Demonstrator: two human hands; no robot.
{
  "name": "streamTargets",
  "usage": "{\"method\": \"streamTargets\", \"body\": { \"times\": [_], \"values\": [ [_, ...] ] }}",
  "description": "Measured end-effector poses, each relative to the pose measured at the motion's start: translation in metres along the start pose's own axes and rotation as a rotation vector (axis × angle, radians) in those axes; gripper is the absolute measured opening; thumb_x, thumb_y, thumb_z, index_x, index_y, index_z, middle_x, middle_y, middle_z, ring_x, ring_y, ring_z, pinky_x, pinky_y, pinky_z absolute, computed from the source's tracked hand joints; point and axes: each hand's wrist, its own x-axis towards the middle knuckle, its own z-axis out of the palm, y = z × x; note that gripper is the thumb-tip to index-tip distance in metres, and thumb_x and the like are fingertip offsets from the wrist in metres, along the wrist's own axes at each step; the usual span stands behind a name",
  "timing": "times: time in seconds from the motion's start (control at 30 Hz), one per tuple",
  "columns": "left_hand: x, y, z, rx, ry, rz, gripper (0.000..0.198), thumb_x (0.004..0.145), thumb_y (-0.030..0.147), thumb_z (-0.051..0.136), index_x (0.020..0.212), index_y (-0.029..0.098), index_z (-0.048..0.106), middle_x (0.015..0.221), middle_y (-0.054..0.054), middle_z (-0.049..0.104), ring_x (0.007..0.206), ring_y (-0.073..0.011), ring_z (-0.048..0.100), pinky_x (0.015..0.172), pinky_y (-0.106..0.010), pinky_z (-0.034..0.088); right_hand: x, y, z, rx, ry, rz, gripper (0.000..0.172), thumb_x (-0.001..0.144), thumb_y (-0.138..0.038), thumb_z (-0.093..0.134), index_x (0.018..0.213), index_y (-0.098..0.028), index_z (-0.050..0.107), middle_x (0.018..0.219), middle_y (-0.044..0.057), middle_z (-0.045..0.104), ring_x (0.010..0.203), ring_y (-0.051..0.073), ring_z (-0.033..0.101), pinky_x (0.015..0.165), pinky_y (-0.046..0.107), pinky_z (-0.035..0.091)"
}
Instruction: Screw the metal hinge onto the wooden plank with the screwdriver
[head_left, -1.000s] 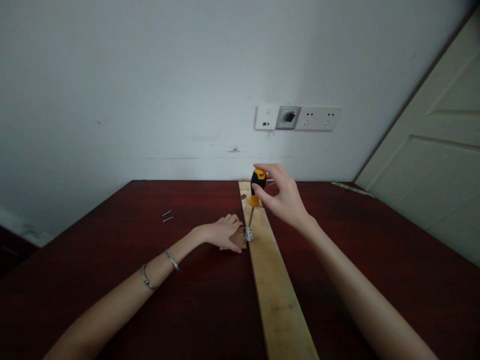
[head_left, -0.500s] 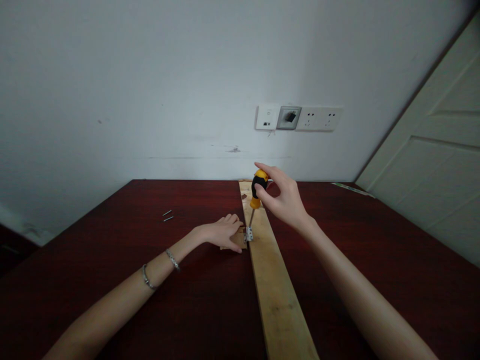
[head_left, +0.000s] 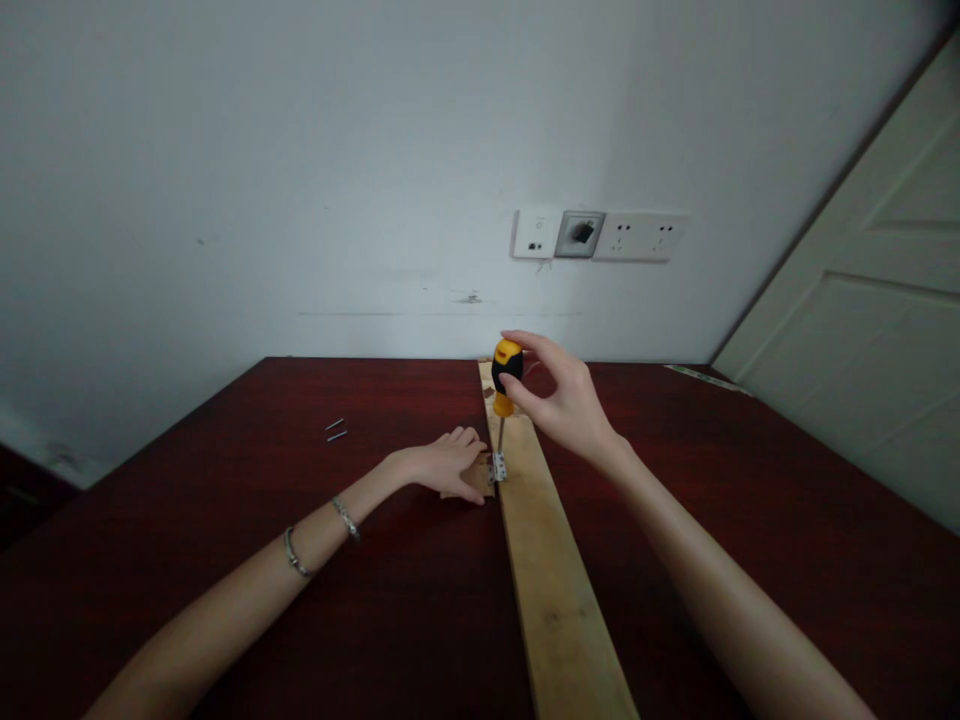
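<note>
Right hand (head_left: 570, 405) fingers clamp the yellow-black screwdriver (head_left: 505, 372), upright, tip on hinge (head_left: 497, 467) at plank (head_left: 555, 600) left edge. Left hand (head_left: 442, 465) fingers flat, pressing wood block (head_left: 477, 482) at hinge's 9 o'clock. Screws (head_left: 335, 431) on counter (head_left: 225, 480), 10 o'clock.

Your screwdriver (head_left: 506, 375) has a smooth yellow-and-black handle that looks like plastic, and a thin bare-metal shaft. The hinge (head_left: 497, 467) at its tip is bright, shiny metal. The plank (head_left: 555, 590) down the middle of the frame is pale unfinished wood, matt and slightly rough. The table (head_left: 390, 620) is dark red wood with a smooth, faintly glossy finish. The screws (head_left: 335, 431) left of centre are dull metal, and the bracelets (head_left: 345, 520) gleam like polished metal.
</note>
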Motion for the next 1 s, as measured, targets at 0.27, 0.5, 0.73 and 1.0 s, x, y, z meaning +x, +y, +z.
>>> {"method": "streamTargets", "body": {
  "times": [0.27,0.5,0.73,1.0],
  "values": [
    [-0.002,0.001,0.000,0.001,0.006,-0.002,0.084,0.073,0.065,0.060,0.137,0.013,0.041,0.129,-0.013,0.041,0.118,-0.0283,0.039,0.104,-0.040,0.037,0.000,0.005,0.003,-0.091,0.039,0.048,0.045,0.078,-0.034,0.074,0.119,-0.023,0.058,0.096,0.005,0.057,0.077,0.017,0.056,0.074,0.035,0.054],
    [0.000,-0.002,0.001,-0.026,0.011,0.001,0.084,0.072,0.066,0.059,0.136,0.014,0.041,0.128,-0.012,0.041,0.118,-0.0285,0.039,0.103,-0.041,0.037,0.000,0.002,0.001,-0.001,-0.039,-0.012,0.047,0.084,-0.016,0.059,0.129,-0.027,0.050,0.115,0.006,0.063,0.088,0.019,0.060,0.082,0.037,0.053],
    [-0.001,0.002,-0.002,-0.023,-0.001,0.001,0.083,0.072,0.065,0.058,0.135,0.013,0.042,0.129,-0.013,0.041,0.118,-0.0285,0.038,0.104,-0.042,0.035,-0.001,0.002,0.004,-0.037,-0.013,0.010,0.045,0.079,-0.035,0.072,0.119,-0.027,0.055,0.107,0.007,0.060,0.090,0.021,0.059,0.080,0.038,0.054],
    [0.001,0.000,0.001,-0.020,0.002,-0.001,0.083,0.072,0.065,0.059,0.134,0.013,0.041,0.129,-0.013,0.041,0.118,-0.0283,0.039,0.104,-0.041,0.035,-0.003,0.005,0.008,0.034,-0.008,0.028,0.057,0.083,-0.019,0.060,0.136,-0.027,0.042,0.123,0.009,0.059,0.097,0.021,0.062,0.082,0.038,0.054]
  ]
}}
